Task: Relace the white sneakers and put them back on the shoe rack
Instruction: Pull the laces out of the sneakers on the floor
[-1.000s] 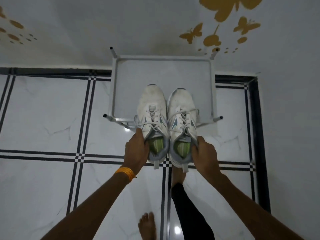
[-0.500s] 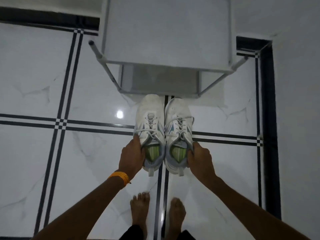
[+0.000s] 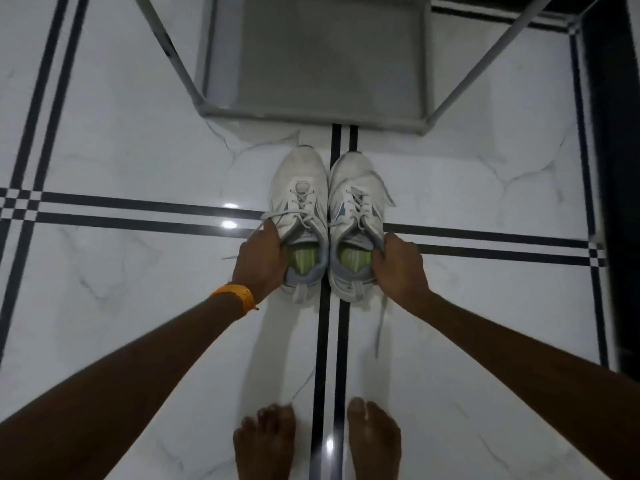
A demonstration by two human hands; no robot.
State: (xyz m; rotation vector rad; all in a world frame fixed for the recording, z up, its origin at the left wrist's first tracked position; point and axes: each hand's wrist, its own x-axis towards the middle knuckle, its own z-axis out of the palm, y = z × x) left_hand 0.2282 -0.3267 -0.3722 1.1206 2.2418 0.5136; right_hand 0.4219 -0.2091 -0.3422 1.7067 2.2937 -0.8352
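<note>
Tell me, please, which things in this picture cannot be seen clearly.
- Shoe rack, head view: its upper part is cut off by the top edge.
- Left hand and right hand: fingers are hidden inside the left sneaker and the right sneaker.
- Loose laces: blurred, ends unclear.
- Whether the sneakers touch the floor: cannot tell.

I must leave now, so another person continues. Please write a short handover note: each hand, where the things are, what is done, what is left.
Left hand: grip closed on the left white laced sneaker at its collar.
Right hand: grip closed on the right white laced sneaker.
Both sneakers are side by side, in front of the grey metal shoe rack.
Done: laces threaded; ends hang loose.
Left: put the pair on the rack.
</note>
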